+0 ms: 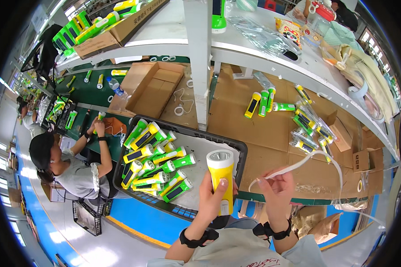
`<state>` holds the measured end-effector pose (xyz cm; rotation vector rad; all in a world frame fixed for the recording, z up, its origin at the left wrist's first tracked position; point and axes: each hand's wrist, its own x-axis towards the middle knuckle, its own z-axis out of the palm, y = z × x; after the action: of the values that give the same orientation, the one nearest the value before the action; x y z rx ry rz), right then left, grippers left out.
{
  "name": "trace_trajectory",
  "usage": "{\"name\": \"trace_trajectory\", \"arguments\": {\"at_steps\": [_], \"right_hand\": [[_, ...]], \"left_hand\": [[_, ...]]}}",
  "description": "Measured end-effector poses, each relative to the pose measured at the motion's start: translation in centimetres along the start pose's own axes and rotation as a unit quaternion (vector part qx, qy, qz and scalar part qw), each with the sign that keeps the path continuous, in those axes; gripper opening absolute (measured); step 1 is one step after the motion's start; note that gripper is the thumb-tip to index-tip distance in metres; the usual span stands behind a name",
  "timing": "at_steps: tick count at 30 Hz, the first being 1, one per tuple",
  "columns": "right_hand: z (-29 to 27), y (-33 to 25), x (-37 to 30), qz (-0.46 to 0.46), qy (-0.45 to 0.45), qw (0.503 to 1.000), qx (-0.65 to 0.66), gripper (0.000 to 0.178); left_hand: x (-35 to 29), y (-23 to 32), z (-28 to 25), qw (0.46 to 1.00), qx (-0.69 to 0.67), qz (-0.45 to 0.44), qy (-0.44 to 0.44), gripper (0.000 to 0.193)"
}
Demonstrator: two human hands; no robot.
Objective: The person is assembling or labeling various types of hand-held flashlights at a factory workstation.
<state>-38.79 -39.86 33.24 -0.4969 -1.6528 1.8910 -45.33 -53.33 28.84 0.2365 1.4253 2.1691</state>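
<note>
A worker's left grip (209, 198) closes around a yellow flashlight (220, 175), thumb across its front, holding it upright with the white-rimmed lens at the top, before the right end of a black tray (153, 203). The right grip (278, 189), just beside it, is drawn to a pinch of thumb and fingers on a white strip (336, 167), whose short end hangs near the flashlight while the long end arches to the right and droops past the edge of the bench (229, 138). Dark bands circle both wrists.

Yellow and green flashlights (153, 155) lie heaped in the left and middle of the tray, on a pale lining. To the right, a cardboard sheet (272, 142) covers the bench, with a loose group of flashlights (263, 102) near the shelf post (198, 66) and others in clear bags (305, 122) farther right. A snack bag (288, 32) and a red-lidded jar (321, 13) stand on the shelf (263, 44) above. At left, a co-worker (71, 164) in a dark cap bends over another flashlight (101, 116), near an open cardboard box (151, 91) and a water bottle (116, 86).
</note>
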Motion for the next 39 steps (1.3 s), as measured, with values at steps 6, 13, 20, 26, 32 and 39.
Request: {"name": "trace_trajectory", "arguments": {"at_steps": [6, 13, 20, 26, 32, 39], "right_hand": [[5.2, -1.9, -0.7, -0.020, -0.014, 0.997, 0.075, 0.025], [7.2, -1.4, -1.4, -0.041, 0.004, 0.999, 0.018, 0.023], [7.1, -1.5, -2.0, -0.051, 0.015, 0.998, -0.017, 0.019], [6.5, -0.7, -2.0, -0.101, 0.074, 0.987, -0.099, 0.009], [4.9, 0.0, -1.8, -0.142, 0.110, 0.974, -0.138, 0.012], [2.7, 0.4, -1.2, -0.175, 0.144, 0.926, -0.302, 0.007]], "left_hand": [[-0.7, 2.9, 1.5, 0.989, -0.062, 0.112, 0.067, 0.041], [-1.1, 3.3, 0.5, 0.977, 0.084, 0.195, -0.013, 0.066], [-1.7, 4.9, 0.4, 0.993, 0.075, 0.095, 0.013, 0.055], [-2.1, 4.5, 0.3, 1.000, -0.008, 0.001, 0.001, 0.048], [-2.0, 4.2, 1.1, 0.991, -0.111, -0.033, -0.065, 0.045], [-0.8, 3.1, 1.8, 0.995, -0.056, -0.053, -0.069, 0.037]]}}
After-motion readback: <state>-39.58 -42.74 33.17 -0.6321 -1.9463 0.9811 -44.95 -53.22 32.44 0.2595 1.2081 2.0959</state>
